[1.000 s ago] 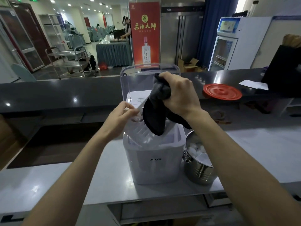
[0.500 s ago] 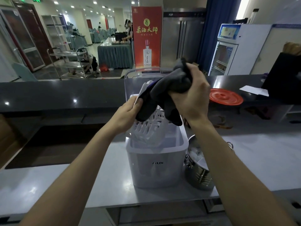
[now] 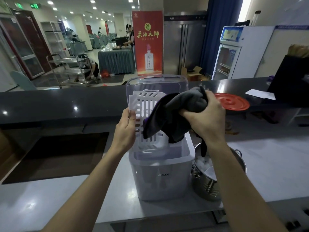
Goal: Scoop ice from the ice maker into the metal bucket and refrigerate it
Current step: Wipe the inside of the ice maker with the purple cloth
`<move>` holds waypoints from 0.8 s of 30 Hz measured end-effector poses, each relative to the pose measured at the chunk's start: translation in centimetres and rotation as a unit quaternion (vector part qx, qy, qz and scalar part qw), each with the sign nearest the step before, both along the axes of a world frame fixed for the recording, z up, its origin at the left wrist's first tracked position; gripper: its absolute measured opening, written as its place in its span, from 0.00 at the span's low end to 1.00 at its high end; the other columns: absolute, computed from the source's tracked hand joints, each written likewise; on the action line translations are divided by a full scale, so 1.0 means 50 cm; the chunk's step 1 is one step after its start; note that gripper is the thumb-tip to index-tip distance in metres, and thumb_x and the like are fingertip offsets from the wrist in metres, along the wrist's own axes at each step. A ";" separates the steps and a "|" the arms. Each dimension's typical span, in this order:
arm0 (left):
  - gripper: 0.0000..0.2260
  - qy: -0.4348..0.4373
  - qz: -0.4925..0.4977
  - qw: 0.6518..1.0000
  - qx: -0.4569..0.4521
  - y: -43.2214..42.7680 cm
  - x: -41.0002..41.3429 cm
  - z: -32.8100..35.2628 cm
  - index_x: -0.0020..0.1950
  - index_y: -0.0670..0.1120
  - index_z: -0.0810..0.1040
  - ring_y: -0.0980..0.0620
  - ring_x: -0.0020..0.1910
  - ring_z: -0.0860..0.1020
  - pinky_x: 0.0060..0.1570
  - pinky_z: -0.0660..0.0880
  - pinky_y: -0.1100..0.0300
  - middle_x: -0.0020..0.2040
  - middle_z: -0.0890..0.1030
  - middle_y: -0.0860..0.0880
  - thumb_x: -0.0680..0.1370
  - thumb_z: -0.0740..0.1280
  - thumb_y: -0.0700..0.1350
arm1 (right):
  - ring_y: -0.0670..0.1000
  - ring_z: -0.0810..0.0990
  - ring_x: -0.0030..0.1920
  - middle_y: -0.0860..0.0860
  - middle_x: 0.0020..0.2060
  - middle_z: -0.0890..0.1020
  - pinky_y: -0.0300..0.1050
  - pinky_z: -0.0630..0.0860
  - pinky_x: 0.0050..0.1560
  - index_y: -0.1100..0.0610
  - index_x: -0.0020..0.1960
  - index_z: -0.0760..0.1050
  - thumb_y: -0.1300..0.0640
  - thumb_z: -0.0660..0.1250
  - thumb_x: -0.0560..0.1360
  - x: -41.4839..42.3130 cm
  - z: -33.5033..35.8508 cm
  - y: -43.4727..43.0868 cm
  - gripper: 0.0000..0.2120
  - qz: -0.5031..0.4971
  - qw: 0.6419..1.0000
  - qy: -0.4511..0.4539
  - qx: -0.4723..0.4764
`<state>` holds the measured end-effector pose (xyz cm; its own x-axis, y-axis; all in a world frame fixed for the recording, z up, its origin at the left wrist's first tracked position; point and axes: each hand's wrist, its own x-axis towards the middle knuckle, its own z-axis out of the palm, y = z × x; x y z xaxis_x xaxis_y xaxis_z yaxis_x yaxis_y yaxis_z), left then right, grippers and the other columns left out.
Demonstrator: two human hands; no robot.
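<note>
The white ice maker (image 3: pixel 161 174) stands on the steel counter with its clear lid (image 3: pixel 157 84) raised. My left hand (image 3: pixel 126 129) grips the left edge of the white slotted ice basket (image 3: pixel 145 106), held tilted above the machine's opening. A dark grey cloth (image 3: pixel 177 113) is bunched in my right hand (image 3: pixel 204 118) and drapes over the basket's right side. To the right of the machine stands the metal bucket (image 3: pixel 207 186), with ice inside; my right forearm hides part of it.
A red round lid (image 3: pixel 232 102) lies on the dark raised counter (image 3: pixel 66 101) behind. A dark recessed sink (image 3: pixel 58 153) opens to the left. A glass-door fridge (image 3: pixel 229 52) and a steel refrigerator (image 3: pixel 182 44) stand beyond the counter.
My left hand has lifted the ice basket up out of the machine. My right hand with the cloth has moved from over the opening to the basket's right side.
</note>
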<state>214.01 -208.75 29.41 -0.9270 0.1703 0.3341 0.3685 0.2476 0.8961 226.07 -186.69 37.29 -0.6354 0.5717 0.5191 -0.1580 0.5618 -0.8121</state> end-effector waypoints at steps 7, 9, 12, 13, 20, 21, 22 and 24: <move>0.18 -0.005 0.016 0.999 0.048 -0.002 0.001 0.000 0.73 0.54 0.72 0.73 0.52 0.81 0.42 0.77 0.75 0.52 0.81 0.75 0.90 0.52 0.60 | 0.48 0.82 0.58 0.46 0.59 0.83 0.43 0.81 0.60 0.47 0.68 0.77 0.45 0.81 0.62 0.047 0.061 0.004 0.35 -0.098 0.991 0.072 0.059; 0.16 0.001 0.008 0.998 0.061 0.006 0.001 -0.002 0.73 0.57 0.71 0.71 0.54 0.82 0.45 0.79 0.74 0.54 0.82 0.73 0.90 0.52 0.61 | 0.49 0.80 0.60 0.49 0.62 0.81 0.43 0.79 0.64 0.50 0.71 0.75 0.46 0.82 0.62 0.021 0.055 -0.006 0.40 -0.098 0.992 0.029 0.080; 0.19 -0.005 -0.014 0.996 0.083 0.025 0.006 -0.004 0.73 0.59 0.73 0.58 0.59 0.84 0.62 0.81 0.50 0.58 0.84 0.63 0.87 0.54 0.64 | 0.52 0.78 0.63 0.53 0.65 0.78 0.40 0.73 0.65 0.54 0.75 0.72 0.50 0.85 0.63 -0.040 0.008 -0.047 0.44 -0.035 0.991 -0.080 0.101; 0.19 0.000 -0.020 0.997 0.070 0.030 0.009 -0.007 0.74 0.59 0.73 0.56 0.59 0.84 0.64 0.80 0.46 0.57 0.85 0.61 0.87 0.54 0.64 | 0.54 0.78 0.63 0.53 0.65 0.77 0.41 0.73 0.64 0.54 0.75 0.72 0.50 0.85 0.64 -0.059 -0.011 -0.057 0.43 -0.015 0.990 -0.103 0.099; 0.18 0.045 -0.025 0.999 -0.009 0.043 0.031 -0.028 0.79 0.68 0.66 0.63 0.47 0.82 0.53 0.81 0.50 0.52 0.86 0.52 0.89 0.53 0.63 | 0.62 0.85 0.49 0.56 0.49 0.84 0.49 0.80 0.47 0.57 0.56 0.75 0.57 0.78 0.69 -0.144 -0.040 -0.050 0.19 -0.068 0.976 -0.100 0.183; 0.17 0.052 -0.023 0.998 -0.009 0.046 0.031 -0.027 0.78 0.68 0.66 0.63 0.45 0.82 0.53 0.81 0.51 0.50 0.86 0.53 0.89 0.53 0.62 | 0.62 0.85 0.47 0.56 0.47 0.85 0.49 0.80 0.45 0.57 0.54 0.76 0.56 0.77 0.69 -0.149 -0.032 -0.045 0.17 -0.076 0.974 -0.091 0.195; 0.17 0.057 -0.023 0.998 -0.010 0.049 0.030 -0.027 0.78 0.67 0.66 0.66 0.44 0.81 0.52 0.80 0.58 0.49 0.86 0.59 0.89 0.54 0.61 | 0.62 0.85 0.46 0.55 0.46 0.85 0.48 0.80 0.44 0.58 0.53 0.76 0.55 0.76 0.69 -0.153 -0.021 -0.042 0.16 -0.082 0.972 -0.076 0.205; 0.19 0.073 -0.026 0.997 -0.024 0.056 0.029 -0.023 0.81 0.62 0.65 0.74 0.47 0.79 0.48 0.75 0.74 0.50 0.82 0.75 0.89 0.54 0.58 | 0.61 0.85 0.45 0.55 0.46 0.85 0.49 0.82 0.44 0.58 0.55 0.78 0.56 0.73 0.70 -0.162 -0.001 -0.039 0.15 -0.097 0.972 -0.028 0.212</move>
<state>215.46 -205.95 28.23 -0.8583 0.2349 0.4562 0.5081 0.2655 0.8193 217.94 -188.65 37.23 -0.5701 0.4259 0.7026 0.0221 0.8628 -0.5051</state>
